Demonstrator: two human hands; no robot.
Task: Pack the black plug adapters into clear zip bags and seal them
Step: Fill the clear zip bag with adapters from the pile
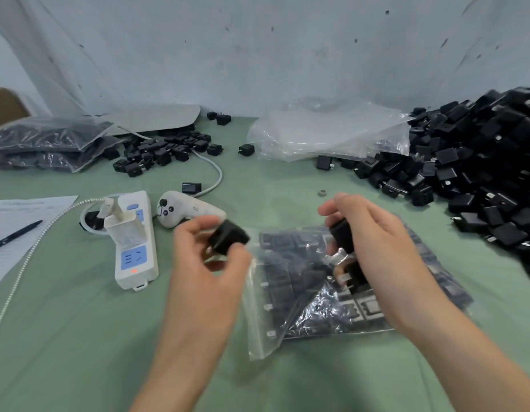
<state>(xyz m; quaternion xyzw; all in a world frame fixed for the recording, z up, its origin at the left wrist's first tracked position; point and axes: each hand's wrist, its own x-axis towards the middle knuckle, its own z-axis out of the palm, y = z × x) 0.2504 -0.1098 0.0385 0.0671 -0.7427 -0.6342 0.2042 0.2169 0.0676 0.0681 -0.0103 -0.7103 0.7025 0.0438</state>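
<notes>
My left hand (204, 263) pinches one black plug adapter (229, 239) between thumb and fingers, just left of a clear zip bag (290, 289) lying on the green table. That bag holds several adapters in rows, and its mouth faces left. My right hand (373, 242) hovers over the bag and grips two black adapters (345, 251), one above the other, with metal prongs showing. A big heap of loose black adapters (481, 162) fills the right side.
Empty clear bags (326, 135) lie at the back centre. Filled bags (46, 144) and more loose adapters (162, 150) sit at the back left. A white power strip (136, 257), a white controller (183, 208), and paper with a pen (15, 234) lie to the left.
</notes>
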